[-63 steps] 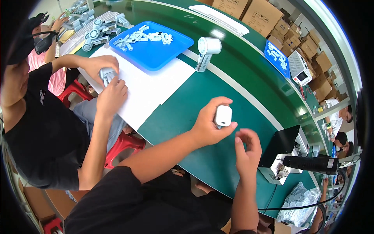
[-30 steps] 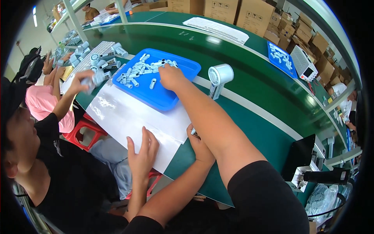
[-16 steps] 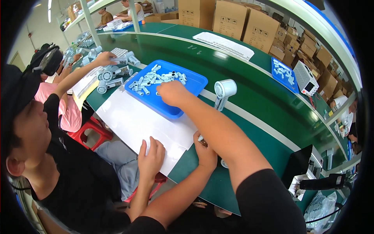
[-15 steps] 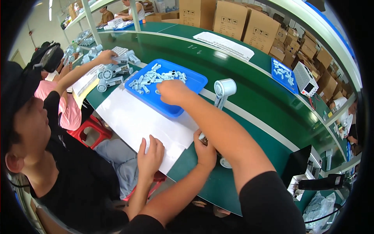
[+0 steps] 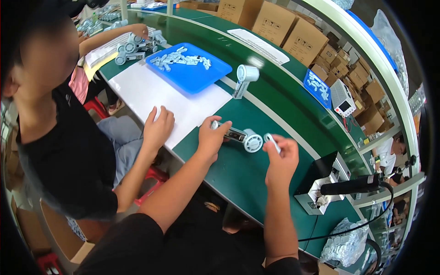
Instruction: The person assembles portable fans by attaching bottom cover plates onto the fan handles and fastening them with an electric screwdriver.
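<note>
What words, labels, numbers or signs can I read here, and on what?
No wording is clear enough to quote.
Brown carton: dark handling symbols; lettering too small.
White instrument: screen too small to read.
Neighbour's black shirt: pale mark, too blurred.
Handheld fan in the left hand: no legible print.

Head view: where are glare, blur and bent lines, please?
Head view: glare whitens a spot on the green belt behind the standing fan; the co-worker's head is blurred; the pale frame curves along the right rim; the gripped fan at the left hand looks fairly sharp.
</note>
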The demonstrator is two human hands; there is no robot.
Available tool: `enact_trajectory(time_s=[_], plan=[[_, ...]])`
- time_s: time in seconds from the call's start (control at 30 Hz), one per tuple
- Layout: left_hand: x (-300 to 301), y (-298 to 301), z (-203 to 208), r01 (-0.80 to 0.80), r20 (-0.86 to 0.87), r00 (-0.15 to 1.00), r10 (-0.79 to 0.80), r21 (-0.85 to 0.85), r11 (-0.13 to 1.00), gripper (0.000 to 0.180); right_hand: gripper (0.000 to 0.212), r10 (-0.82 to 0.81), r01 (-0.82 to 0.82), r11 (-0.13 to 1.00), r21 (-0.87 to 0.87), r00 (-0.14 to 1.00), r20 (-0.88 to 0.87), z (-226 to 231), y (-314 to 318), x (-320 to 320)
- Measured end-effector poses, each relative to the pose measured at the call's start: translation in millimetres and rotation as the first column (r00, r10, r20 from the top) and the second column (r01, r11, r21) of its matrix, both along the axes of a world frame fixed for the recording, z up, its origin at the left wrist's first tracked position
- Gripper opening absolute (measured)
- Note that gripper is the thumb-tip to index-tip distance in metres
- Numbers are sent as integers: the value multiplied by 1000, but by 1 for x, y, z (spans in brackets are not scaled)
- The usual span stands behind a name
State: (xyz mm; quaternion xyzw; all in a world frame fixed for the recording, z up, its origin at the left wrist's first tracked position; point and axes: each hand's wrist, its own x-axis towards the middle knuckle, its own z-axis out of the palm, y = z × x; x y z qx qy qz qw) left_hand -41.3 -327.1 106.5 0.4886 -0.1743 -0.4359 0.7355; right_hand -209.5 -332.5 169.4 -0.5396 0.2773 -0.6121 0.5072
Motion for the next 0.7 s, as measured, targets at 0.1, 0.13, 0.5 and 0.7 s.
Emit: enact_trajectory(time_s=[0.1,0.13,0.5,0.7], plan=[[-16,32,2,103,133,986,-104,13,995,39,20,-22,20,997,78,1000,13,-40,28,-31],[-20,41,0,94,133,986,-96,19,995,39,18,-15,14,995,101,1000,8,-53,31,-39],[-11,47,9,202,805,106,-584,557,805,64,41,-65,83,995,51,958,-279,-100,26,-49],[-55,64,-5,248,696,643,-319,204,947,38,33,-161,199,968,151,959,-231,-92,26,-64]])
